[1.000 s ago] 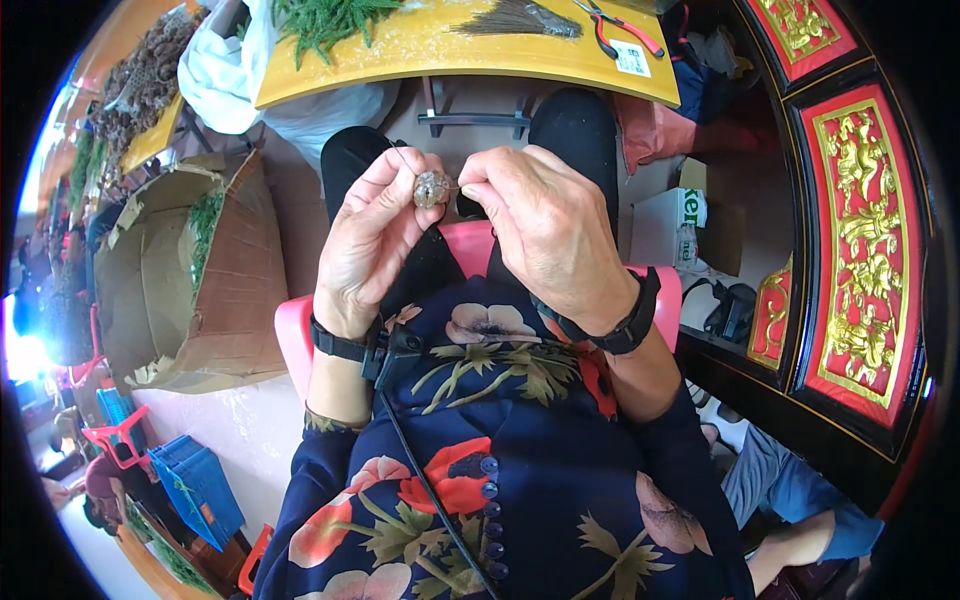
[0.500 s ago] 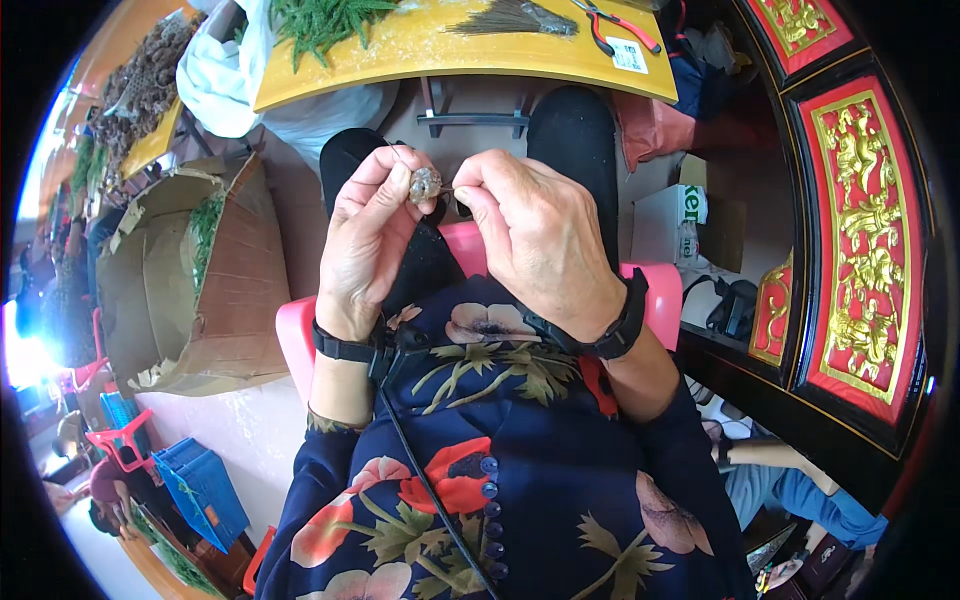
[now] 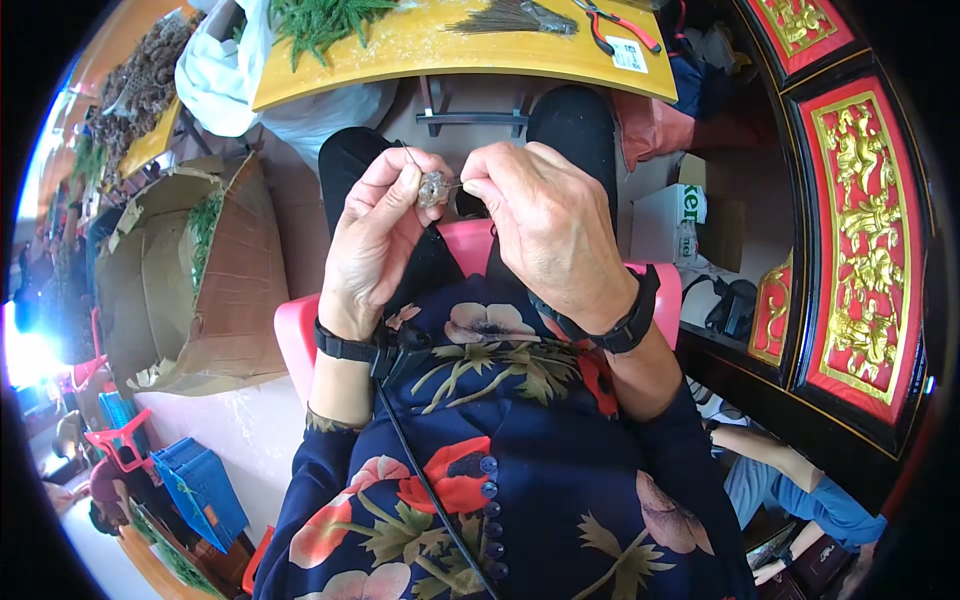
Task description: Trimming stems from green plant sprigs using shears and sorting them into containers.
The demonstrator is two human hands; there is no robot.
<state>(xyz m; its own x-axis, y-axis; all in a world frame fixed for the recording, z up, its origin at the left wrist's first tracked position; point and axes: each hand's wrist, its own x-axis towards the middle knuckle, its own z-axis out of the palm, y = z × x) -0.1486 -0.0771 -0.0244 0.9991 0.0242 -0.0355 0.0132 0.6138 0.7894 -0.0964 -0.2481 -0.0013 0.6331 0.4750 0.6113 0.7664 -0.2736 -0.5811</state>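
Observation:
Above my lap, my left hand [image 3: 372,235] pinches a small grey-brown pine cone [image 3: 432,190] between thumb and fingers. A thin dark wire [image 3: 409,152] sticks up past the left fingertips. Opposite it, my right hand [image 3: 553,228] is closed, thumb against forefinger, on a wire end at the cone's right side. Only a short stretch of that wire shows between the cone and my right fingertips. How the wire sits around the cone is too small to make out.
Ahead, a yellow table [image 3: 430,62] holds green sprigs [image 3: 325,25], a bundle of thin wires [image 3: 510,20] and red-handled pliers [image 3: 610,30]. An open cardboard box [image 3: 235,300] stands left, blue crates [image 3: 200,490] behind it. Carved red-gold panels [image 3: 865,240] rise right; another person's arm [image 3: 765,450] shows lower right.
The cone has turned slightly and shifted a little to the right in my left fingers. My right hand has moved slightly right and down, its grip on the wire kept.

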